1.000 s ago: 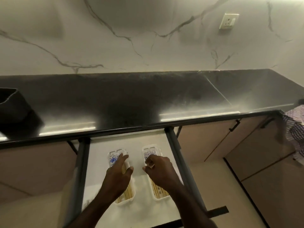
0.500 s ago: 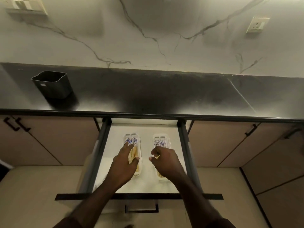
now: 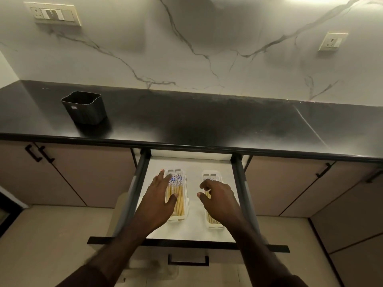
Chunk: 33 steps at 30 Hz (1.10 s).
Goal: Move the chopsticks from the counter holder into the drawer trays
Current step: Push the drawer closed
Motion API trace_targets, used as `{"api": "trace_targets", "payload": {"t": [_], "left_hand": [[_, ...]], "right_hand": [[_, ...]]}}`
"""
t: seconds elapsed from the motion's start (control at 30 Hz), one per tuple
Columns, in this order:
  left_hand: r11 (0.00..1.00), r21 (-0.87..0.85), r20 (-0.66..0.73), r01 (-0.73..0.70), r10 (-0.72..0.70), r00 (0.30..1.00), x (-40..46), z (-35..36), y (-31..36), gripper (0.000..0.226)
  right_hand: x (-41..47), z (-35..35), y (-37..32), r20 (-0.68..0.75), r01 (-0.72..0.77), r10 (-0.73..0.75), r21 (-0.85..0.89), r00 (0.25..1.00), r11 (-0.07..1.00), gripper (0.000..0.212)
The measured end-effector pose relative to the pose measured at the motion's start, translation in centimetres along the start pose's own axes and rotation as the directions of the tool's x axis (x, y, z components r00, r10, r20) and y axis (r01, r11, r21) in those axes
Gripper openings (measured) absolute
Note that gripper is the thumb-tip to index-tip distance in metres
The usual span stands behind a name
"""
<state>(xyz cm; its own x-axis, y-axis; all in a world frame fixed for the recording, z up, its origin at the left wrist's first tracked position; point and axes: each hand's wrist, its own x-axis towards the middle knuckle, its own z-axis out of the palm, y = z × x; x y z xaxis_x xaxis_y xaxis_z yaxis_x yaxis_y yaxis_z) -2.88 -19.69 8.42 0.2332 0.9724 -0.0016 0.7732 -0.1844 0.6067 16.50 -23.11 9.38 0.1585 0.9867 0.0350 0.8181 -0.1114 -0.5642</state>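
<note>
The white-lined drawer (image 3: 192, 162) stands pulled out below the black counter. Two clear plastic trays lie in it side by side. The left tray (image 3: 185, 206) holds several wooden chopsticks (image 3: 178, 195) with blue-patterned ends. My left hand (image 3: 159, 199) lies flat over the left side of that tray, fingers straight. The right tray (image 3: 211, 176) also holds chopsticks, mostly hidden under my right hand (image 3: 219, 200), whose fingers are loosely curled over it. The dark square holder (image 3: 85, 107) stands on the counter at the left; nothing sticks out of it.
The black counter (image 3: 207, 121) runs across the view in front of a marble wall with a switch plate (image 3: 55, 14) and a socket (image 3: 332, 41). Closed cabinet doors with black handles flank the drawer. The drawer's front handle (image 3: 188, 261) is below my arms.
The view has swung left and pulled back, bringing the holder and whole drawer into sight. Both hands stay over the trays; the left fingers have straightened over the left tray.
</note>
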Motion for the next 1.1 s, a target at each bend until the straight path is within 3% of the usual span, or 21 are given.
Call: {"api": "trace_targets", "payload": {"t": [0.33, 0.57, 0.7, 0.83, 0.97, 1.03, 1.1], "left_hand": [[0.997, 0.061, 0.202, -0.052, 0.039, 0.979, -3.0, 1.8, -5.8, 0.073], [0.992, 0.095, 0.285, -0.082, 0.052, 0.957, -5.1, 3.0, -7.0, 0.078], [0.989, 0.099, 0.291, -0.109, 0.076, 0.954, -5.6, 3.4, -6.9, 0.075], [0.985, 0.116, 0.298, -0.128, 0.089, 0.951, -6.1, 3.9, -6.8, 0.073], [0.991, 0.127, 0.333, -0.045, 0.001, 0.943, -6.3, 4.6, -6.1, 0.074], [0.988, 0.155, 0.345, -0.021, -0.034, 0.938, -6.4, 4.9, -5.8, 0.073], [0.984, 0.177, 0.353, 0.005, -0.068, 0.933, -6.4, 5.2, -5.5, 0.073]], "right_hand": [[-4.5, 4.6, 0.7, 0.151, -0.119, 0.131, -0.088, 0.980, 0.989, 0.037], [-8.9, 7.4, 1.6, 0.043, -0.207, 0.211, -0.082, 0.977, 0.975, 0.025], [-10.7, 9.2, 2.1, 0.033, -0.409, 0.410, -0.041, 0.911, 0.912, 0.023], [-11.8, 11.4, 3.2, 0.165, -0.630, 0.616, 0.048, 0.770, 0.775, 0.022], [-11.2, 13.8, 4.6, 0.258, -0.755, 0.715, 0.114, 0.650, 0.646, 0.049], [-10.6, 14.9, 5.1, 0.358, -0.854, 0.778, 0.286, 0.516, 0.434, 0.058], [-9.9, 15.5, 5.3, 0.507, -0.882, 0.783, 0.460, 0.359, 0.106, 0.054]]}}
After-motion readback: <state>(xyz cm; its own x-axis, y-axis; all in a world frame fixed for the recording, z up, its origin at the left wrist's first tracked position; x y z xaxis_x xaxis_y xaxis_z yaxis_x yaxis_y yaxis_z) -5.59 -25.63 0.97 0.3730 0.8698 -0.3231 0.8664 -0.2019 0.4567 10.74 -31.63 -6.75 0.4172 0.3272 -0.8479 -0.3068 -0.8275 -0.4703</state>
